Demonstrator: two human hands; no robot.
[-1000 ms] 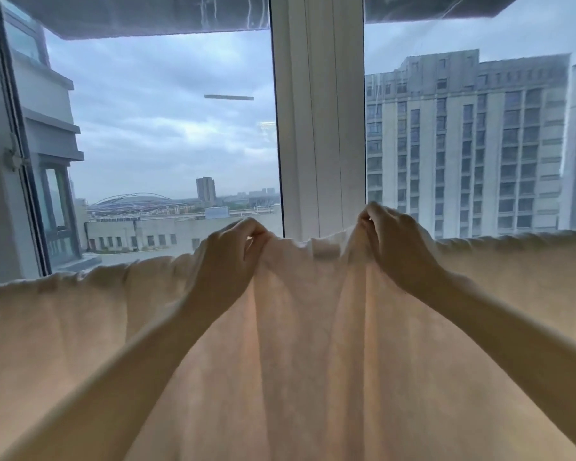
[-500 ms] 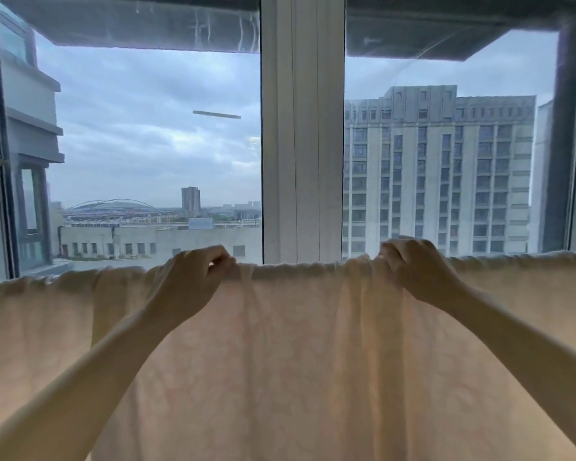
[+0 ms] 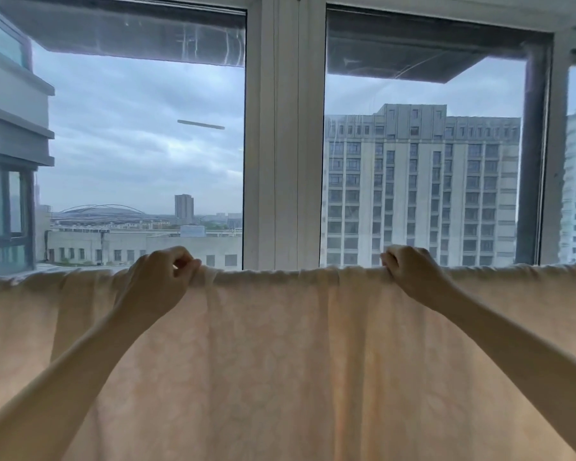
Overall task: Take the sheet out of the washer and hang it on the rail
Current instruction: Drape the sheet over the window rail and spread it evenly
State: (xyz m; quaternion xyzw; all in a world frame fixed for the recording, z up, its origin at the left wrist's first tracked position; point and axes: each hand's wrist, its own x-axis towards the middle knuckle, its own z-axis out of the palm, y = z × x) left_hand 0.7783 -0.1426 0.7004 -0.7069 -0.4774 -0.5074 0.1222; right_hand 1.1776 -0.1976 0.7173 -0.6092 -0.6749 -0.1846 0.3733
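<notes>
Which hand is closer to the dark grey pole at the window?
Right. The right hand grips the sheet below-left of the pole; the left hand grips it past the white frame.

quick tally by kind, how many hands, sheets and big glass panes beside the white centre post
hands: 2, left hand and right hand
sheet: 1
big glass panes: 2, left pane and right pane
total: 5

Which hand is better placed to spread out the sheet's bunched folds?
Left. The left hand pinches the sheet at its top edge, right beside the folds; the right hand grips a flatter stretch further off.
</notes>
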